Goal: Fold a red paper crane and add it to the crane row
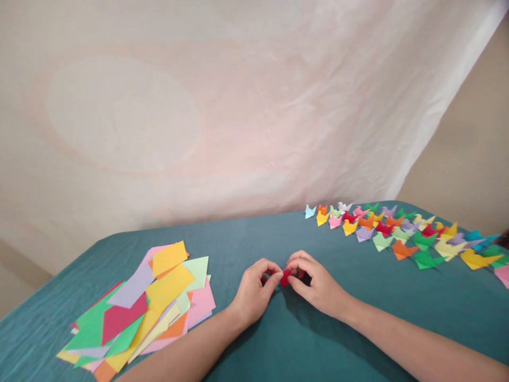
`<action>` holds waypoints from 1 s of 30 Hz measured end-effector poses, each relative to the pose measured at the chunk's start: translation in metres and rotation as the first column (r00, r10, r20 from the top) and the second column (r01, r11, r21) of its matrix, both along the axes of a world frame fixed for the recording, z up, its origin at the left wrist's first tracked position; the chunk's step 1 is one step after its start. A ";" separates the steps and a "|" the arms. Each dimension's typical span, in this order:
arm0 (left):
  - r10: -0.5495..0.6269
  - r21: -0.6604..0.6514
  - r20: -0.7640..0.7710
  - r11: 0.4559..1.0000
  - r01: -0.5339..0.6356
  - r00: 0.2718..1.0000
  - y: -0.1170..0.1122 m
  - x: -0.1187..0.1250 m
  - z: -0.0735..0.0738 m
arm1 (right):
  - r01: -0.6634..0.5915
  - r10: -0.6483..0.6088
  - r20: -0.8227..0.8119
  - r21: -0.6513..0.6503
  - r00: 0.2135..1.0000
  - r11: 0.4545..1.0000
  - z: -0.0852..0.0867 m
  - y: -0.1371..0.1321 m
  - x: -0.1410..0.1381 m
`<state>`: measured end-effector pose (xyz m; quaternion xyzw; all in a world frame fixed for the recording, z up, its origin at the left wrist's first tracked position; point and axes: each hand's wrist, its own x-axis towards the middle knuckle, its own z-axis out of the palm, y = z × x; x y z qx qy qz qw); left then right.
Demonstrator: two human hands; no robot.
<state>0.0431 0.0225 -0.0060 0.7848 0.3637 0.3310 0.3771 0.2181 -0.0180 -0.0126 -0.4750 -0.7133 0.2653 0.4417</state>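
Observation:
Between my two hands is a small piece of folded red paper, held just above the green tablecloth. My left hand pinches its left side between thumb and fingertips. From the right, my right hand grips the other side in the same way. Fingers cover much of the paper, so its exact folded form cannot be made out. To the left of my left forearm lies a loose pile of coloured paper sheets in yellow, green, pink, red, orange and lilac.
Several rows of folded paper birds in many colours stand along the table's right and far right side. The table has a green cloth over it. A pale hanging sheet rises behind its far edge.

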 end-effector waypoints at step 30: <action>-0.037 -0.028 0.005 0.999 0.037 0.999 0.002 0.000 0.004 | -0.058 0.059 0.012 -0.045 0.998 0.997 0.001 -0.002 0.000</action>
